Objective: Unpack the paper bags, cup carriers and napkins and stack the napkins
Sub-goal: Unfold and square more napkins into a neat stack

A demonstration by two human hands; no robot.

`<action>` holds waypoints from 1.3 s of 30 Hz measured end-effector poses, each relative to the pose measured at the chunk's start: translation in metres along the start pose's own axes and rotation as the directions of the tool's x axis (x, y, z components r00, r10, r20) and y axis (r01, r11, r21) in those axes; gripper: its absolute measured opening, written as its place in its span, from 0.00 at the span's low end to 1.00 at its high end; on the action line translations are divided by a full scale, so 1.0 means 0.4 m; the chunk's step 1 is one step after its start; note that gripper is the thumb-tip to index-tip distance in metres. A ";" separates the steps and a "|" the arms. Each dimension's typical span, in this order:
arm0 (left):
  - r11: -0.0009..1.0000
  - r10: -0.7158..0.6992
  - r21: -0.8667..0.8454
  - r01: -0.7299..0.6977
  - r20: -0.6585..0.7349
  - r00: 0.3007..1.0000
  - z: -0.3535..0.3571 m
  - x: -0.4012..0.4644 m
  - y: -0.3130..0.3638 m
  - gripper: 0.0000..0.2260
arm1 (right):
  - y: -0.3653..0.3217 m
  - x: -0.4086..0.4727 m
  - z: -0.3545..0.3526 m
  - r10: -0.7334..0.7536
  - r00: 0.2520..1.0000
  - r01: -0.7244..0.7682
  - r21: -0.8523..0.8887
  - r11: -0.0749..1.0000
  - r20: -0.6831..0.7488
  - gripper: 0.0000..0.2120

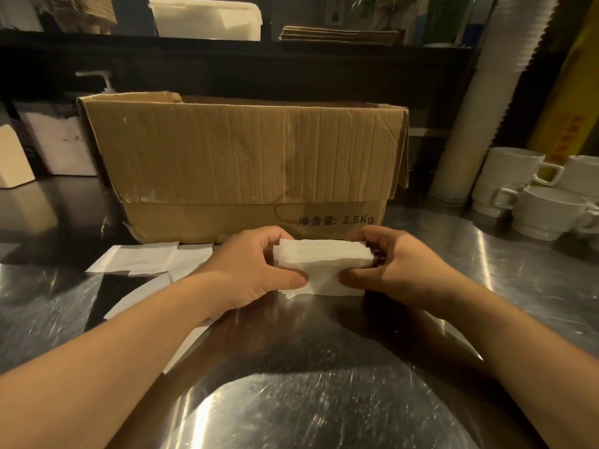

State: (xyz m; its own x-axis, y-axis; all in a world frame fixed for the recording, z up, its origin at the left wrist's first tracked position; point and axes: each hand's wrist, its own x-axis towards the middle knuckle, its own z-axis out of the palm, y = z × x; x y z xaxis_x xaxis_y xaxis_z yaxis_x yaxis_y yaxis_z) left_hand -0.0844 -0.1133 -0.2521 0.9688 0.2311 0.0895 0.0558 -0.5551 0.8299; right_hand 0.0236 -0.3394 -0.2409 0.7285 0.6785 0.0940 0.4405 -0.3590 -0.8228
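a thick, soft block of white napkins [324, 267] stands on the scratched, shiny steel counter [324, 367], just in front of a creased corrugated cardboard box [240, 163]; the left hand [249, 270] clasps its nine o'clock side, the right hand [398, 270] its three o'clock side, fingers curled behind, thumbs pressing the front; flat loose sheets [146, 260] lie at nine o'clock; glazed white mugs [534, 192] at two o'clock.

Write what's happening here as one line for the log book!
left hand: holds napkin stack | right hand: holds napkin stack | stack: on metal counter, before cardboard box | loose napkins: left
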 end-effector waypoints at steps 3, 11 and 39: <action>0.997 0.020 0.072 -0.020 -0.006 1.000 0.000 -0.001 0.008 0.15 | -0.009 -0.008 -0.001 -0.038 0.999 0.037 0.109 0.993 0.011 0.18; 0.975 0.215 0.047 -0.219 0.077 0.973 -0.003 -0.022 0.038 0.20 | -0.051 -0.039 0.023 -0.269 0.962 0.272 0.222 0.936 -0.045 0.22; 0.997 0.040 -0.059 -0.041 -0.019 0.999 -0.007 -0.008 0.000 0.16 | -0.033 -0.020 -0.002 -0.092 0.985 0.081 -0.077 0.994 -0.147 0.20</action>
State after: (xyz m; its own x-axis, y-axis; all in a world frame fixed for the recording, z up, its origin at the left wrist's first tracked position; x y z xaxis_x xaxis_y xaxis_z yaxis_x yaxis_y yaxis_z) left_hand -0.0882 -0.1118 -0.2510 0.9655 0.2242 0.1328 0.0021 -0.5163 0.8564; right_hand 0.0123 -0.3406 -0.2304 0.7541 0.6071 0.2505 0.5373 -0.3510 -0.7669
